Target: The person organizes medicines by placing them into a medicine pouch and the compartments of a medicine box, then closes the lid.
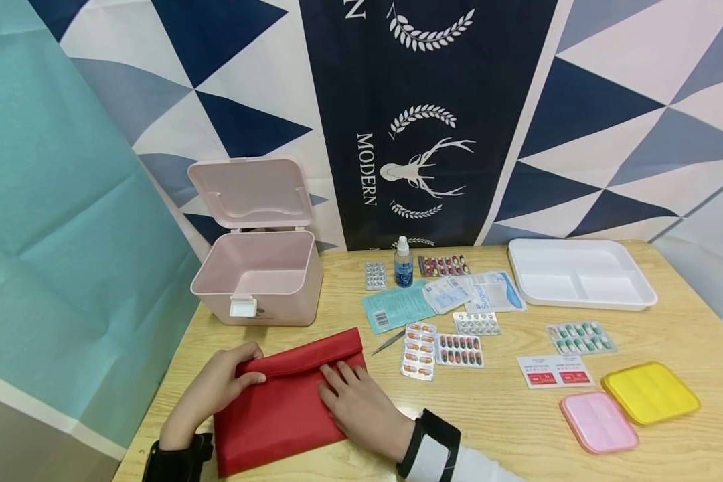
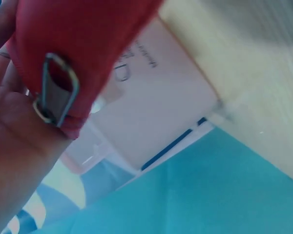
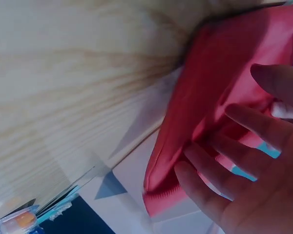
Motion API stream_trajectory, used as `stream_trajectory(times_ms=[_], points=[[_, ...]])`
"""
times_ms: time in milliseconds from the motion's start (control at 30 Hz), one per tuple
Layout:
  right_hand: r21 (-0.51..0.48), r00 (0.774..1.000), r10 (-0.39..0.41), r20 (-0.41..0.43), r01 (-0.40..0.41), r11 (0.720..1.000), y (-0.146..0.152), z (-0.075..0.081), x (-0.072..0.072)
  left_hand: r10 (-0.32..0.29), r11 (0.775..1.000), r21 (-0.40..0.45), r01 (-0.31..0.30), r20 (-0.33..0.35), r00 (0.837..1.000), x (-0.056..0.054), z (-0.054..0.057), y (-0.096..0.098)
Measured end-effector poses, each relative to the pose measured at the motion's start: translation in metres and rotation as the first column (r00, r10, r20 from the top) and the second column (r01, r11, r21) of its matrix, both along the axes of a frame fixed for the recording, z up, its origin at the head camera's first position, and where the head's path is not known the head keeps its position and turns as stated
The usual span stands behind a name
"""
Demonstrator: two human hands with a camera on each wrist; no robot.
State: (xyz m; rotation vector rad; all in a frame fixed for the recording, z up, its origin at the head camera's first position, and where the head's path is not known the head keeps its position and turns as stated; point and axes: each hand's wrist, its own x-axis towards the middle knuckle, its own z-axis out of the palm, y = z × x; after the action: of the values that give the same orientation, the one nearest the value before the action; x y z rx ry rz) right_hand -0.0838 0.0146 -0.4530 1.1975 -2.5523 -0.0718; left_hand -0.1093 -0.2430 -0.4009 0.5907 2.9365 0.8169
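A red pouch (image 1: pixel 283 408) lies on the table at the front left, its top edge folded over. My left hand (image 1: pixel 217 383) grips the folded edge at its left end, thumb on the near side. In the left wrist view a metal clip (image 2: pixel 59 90) hangs from the pouch's corner beside that hand's palm. My right hand (image 1: pixel 364 408) rests on the pouch's right part, its spread fingers touching just below the fold. The right wrist view shows those fingers (image 3: pixel 244 156) extended along the red fabric. What the pouch contains is hidden.
Behind the pouch stands a pink box (image 1: pixel 256 274) with its lid raised. Blister packs (image 1: pixel 418 351), tweezers (image 1: pixel 389 342), a spray bottle (image 1: pixel 404 264) and flat packets (image 1: pixel 397 308) lie mid-table. To the right are a white tray (image 1: pixel 578 298), a yellow case (image 1: pixel 651 393) and a pink case (image 1: pixel 599 422).
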Motion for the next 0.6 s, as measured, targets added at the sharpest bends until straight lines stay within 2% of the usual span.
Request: stream_trajectory(times_ms=[200,367,467,600], points=[[-0.018,1.0,0.015,0.019,-0.014,1.0,-0.004,0.006,0.002,-0.045,0.997,0.065,0.046,-0.026,0.999,0.011,0.014,0.003],[-0.051,1.0,0.025,0.018,-0.025,0.998,-0.008,0.011,0.002,-0.035,0.995,0.086,0.043,-0.095,0.995,0.018,0.022,0.005],[-0.08,1.0,0.023,0.004,-0.023,0.997,-0.011,0.013,0.002,0.001,0.997,0.081,0.008,-0.114,0.993,0.02,0.026,0.008],[-0.124,1.0,0.017,-0.016,-0.019,0.992,-0.013,0.016,-0.001,0.084,0.996,0.051,-0.079,-0.119,0.989,0.024,0.029,0.012]])
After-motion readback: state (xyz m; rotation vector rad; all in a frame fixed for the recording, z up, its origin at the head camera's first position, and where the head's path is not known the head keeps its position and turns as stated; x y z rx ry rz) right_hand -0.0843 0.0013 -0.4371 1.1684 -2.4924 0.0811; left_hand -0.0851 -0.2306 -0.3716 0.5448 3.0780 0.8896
